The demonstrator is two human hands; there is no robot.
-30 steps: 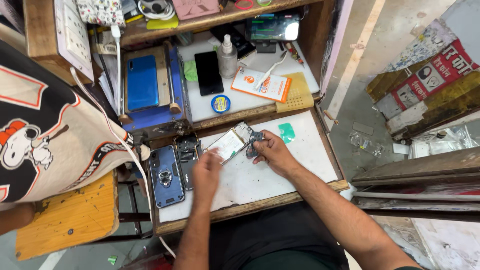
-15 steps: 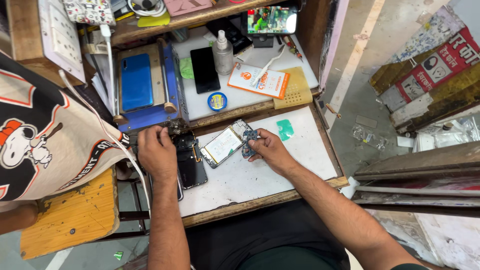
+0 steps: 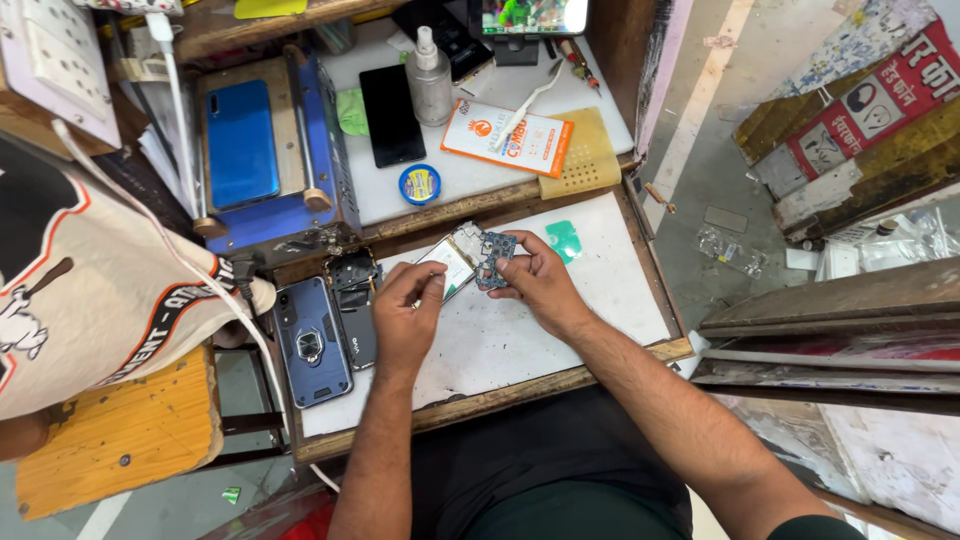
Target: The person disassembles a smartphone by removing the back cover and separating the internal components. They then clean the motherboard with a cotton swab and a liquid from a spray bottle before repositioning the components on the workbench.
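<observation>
Two hands work over the white tabletop (image 3: 560, 330). The right hand (image 3: 540, 285) pinches one small blue circuit board (image 3: 496, 261); the left hand (image 3: 405, 315) closes its fingertips on one opened phone frame (image 3: 450, 262), pale and glossy, probably metal-backed. Beside them lie two dark phones (image 3: 330, 325), one in a ringed blue case.

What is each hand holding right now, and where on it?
Both hold the opened phone: the left hand pinches its near left edge, the right hand holds the circuit-board end.
</observation>
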